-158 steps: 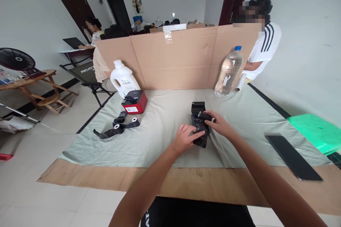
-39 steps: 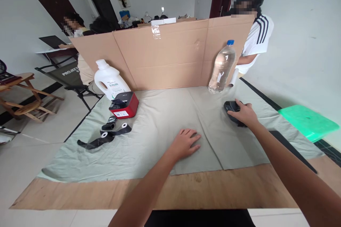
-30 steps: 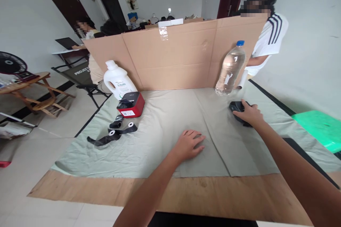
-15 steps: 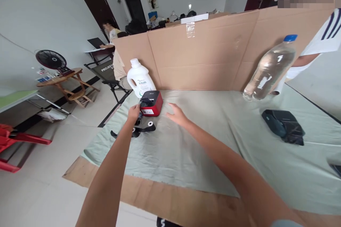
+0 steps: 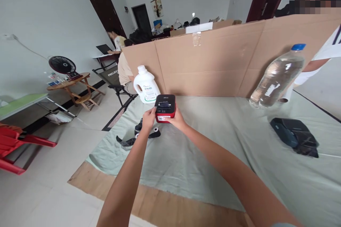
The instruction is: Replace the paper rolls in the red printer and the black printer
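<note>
The left hand [image 5: 148,118] and right hand [image 5: 179,119] clamp their fingers on opposite sides of a red-and-black box [image 5: 165,104], near a white jug [image 5: 147,87], on or just over a cloth-draped table [image 5: 162,200]. It looks stiff-cased, fairly light and perhaps slick, likely surest held from both sides.

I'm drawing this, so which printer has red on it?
The boxy printer held between the left hand and right hand; the dark printer at right shows no red.

Open cloth [image 5: 213,113] between box [image 5: 165,109] and bottle [image 5: 278,78]
</note>
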`<act>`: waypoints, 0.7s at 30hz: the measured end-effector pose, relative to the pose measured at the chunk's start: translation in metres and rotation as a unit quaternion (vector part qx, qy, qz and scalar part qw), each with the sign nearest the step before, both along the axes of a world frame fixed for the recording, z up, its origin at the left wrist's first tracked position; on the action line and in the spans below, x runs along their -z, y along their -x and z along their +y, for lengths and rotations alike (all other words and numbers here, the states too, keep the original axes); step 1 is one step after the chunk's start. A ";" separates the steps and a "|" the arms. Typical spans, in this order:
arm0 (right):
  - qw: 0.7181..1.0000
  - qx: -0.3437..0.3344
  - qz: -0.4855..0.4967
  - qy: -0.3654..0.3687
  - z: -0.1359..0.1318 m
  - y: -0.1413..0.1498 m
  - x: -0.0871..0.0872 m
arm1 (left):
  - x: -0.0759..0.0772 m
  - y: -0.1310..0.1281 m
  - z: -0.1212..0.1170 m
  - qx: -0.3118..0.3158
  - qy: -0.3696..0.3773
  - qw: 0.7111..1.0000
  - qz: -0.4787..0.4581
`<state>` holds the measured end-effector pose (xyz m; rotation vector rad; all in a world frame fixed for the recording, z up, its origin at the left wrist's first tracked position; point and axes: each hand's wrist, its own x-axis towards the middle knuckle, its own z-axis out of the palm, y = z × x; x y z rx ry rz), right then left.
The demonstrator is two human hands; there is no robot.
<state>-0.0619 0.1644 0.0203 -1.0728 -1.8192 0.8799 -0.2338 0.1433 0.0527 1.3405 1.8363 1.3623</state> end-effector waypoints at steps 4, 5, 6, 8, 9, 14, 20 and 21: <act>0.995 0.072 0.029 -0.057 -0.046 -0.093 0.005 | -0.001 -0.072 -0.041 0.099 -0.042 0.993 0.040; 0.993 0.082 0.034 -0.075 -0.062 -0.119 0.009 | 0.001 -0.093 -0.054 0.124 -0.051 0.990 0.046; 0.991 0.094 0.036 -0.090 -0.079 -0.143 0.013 | 0.003 -0.115 -0.069 0.145 -0.062 0.986 0.052; 0.987 0.118 0.020 -0.107 -0.114 -0.187 0.022 | 0.011 -0.154 -0.097 0.178 -0.077 0.980 0.052; 0.985 0.129 0.004 -0.113 -0.130 -0.205 0.027 | 0.016 -0.171 -0.110 0.191 -0.078 0.978 0.045; 0.977 0.154 -0.047 -0.137 -0.183 -0.262 0.046 | 0.038 -0.222 -0.153 0.216 -0.070 0.973 0.029; 0.975 0.162 -0.046 -0.145 -0.194 -0.270 0.056 | 0.049 -0.234 -0.165 0.178 -0.089 0.977 0.073; 0.974 0.166 -0.043 -0.147 -0.194 -0.269 0.057 | 0.050 -0.235 -0.165 0.173 -0.091 0.977 0.080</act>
